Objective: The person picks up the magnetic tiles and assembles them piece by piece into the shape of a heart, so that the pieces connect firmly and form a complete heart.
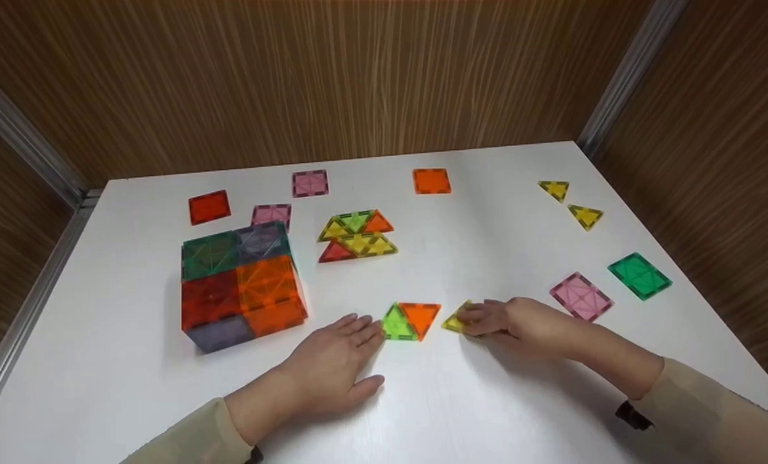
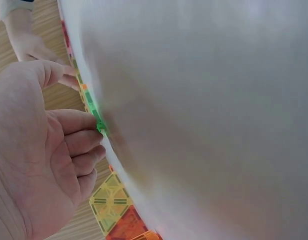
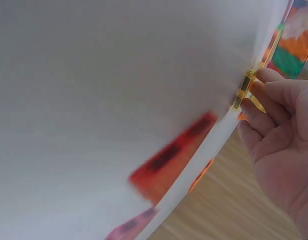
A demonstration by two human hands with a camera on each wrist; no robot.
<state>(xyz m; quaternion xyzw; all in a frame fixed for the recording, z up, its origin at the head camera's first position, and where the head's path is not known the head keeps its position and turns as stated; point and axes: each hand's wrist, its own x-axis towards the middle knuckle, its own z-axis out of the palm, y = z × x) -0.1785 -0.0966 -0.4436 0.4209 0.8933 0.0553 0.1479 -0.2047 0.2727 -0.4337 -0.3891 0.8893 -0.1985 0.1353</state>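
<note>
My left hand (image 1: 332,364) lies palm down with straight fingers, its fingertips touching the left edge of a light-green triangular magnetic tile (image 1: 398,324). Against that tile's right side lies an orange triangular tile (image 1: 421,317), so the two form one flat piece. My right hand (image 1: 519,325) holds a yellow triangular tile (image 1: 456,321) by its fingers, just right of the pair and apart from it in the head view. Part of the yellow tile is hidden under the fingers. The right wrist view shows the yellow tile (image 3: 243,92) at the fingertips.
A box of coloured square tiles (image 1: 242,283) stands at the left. Behind the hands lies a flat cluster of triangles (image 1: 366,243). Loose squares, such as a pink one (image 1: 581,296) and a green one (image 1: 640,276), and two yellow triangles (image 1: 585,216) lie at the right.
</note>
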